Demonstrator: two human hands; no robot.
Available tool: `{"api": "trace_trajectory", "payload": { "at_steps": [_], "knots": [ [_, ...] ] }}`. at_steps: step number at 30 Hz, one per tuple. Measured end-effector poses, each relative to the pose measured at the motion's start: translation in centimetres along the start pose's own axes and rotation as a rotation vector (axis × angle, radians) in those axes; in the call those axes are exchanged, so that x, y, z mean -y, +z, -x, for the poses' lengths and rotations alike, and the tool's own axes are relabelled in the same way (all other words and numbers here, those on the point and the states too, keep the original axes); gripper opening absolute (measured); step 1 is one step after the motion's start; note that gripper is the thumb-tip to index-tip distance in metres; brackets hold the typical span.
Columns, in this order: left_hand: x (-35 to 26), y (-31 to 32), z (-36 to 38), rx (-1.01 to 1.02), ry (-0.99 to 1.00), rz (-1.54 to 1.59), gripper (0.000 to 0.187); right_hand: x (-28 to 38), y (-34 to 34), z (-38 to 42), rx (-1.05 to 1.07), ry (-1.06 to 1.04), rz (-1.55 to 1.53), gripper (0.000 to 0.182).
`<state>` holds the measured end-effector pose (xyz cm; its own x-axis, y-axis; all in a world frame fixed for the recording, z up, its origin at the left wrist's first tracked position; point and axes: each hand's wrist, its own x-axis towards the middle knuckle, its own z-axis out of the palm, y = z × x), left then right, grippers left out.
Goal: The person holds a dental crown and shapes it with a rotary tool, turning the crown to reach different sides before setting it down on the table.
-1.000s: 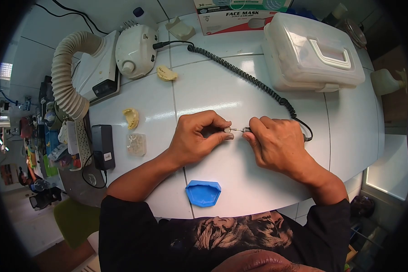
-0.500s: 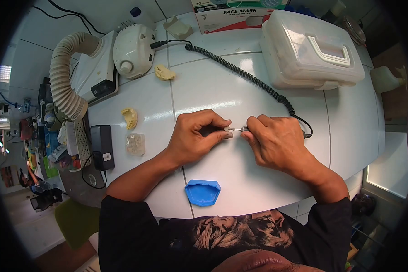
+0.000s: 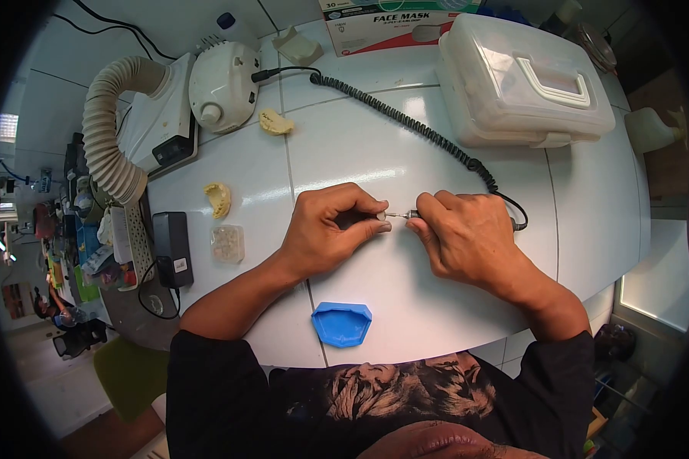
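Between thumb and fingertips, my left hand (image 3: 337, 229) pinches a small pale piece (image 3: 381, 216), mostly hidden by the fingers; its exact kind cannot be made out. My right hand (image 3: 467, 237) is wrapped round a rotary handpiece (image 3: 414, 215), whose thin metal bit (image 3: 396, 215) points left and reaches the pale piece or comes very close to it. A black coiled cord (image 3: 413, 121) runs from the handpiece to a white control unit (image 3: 226, 84). Nearer to me lies a blue hexagonal mould (image 3: 342, 325).
Two yellowish dental casts (image 3: 275, 122) and a small clear box (image 3: 227, 243) lie to the left. A white dust extractor with a ribbed hose (image 3: 103, 115), a black power adapter (image 3: 173, 249), a face mask box (image 3: 394, 30) and a translucent carry case (image 3: 524, 84) surround the work area. A person (image 3: 57, 306) is far left.
Both hands keep nearly the same place and grip. The pale piece shows slightly more between the left fingertips, and the view has shifted very slightly.
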<state>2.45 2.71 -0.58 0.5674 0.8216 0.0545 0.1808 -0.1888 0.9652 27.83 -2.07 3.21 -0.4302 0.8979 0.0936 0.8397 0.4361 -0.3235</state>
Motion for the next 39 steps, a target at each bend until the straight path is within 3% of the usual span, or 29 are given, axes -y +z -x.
{"api": "trace_trajectory", "payload": {
  "at_steps": [39],
  "knots": [
    [-0.05,-0.17,0.00,0.032,0.001,-0.001,0.021,-0.02,-0.11,-0.04,0.031,-0.008,0.000,0.030]
  ]
}}
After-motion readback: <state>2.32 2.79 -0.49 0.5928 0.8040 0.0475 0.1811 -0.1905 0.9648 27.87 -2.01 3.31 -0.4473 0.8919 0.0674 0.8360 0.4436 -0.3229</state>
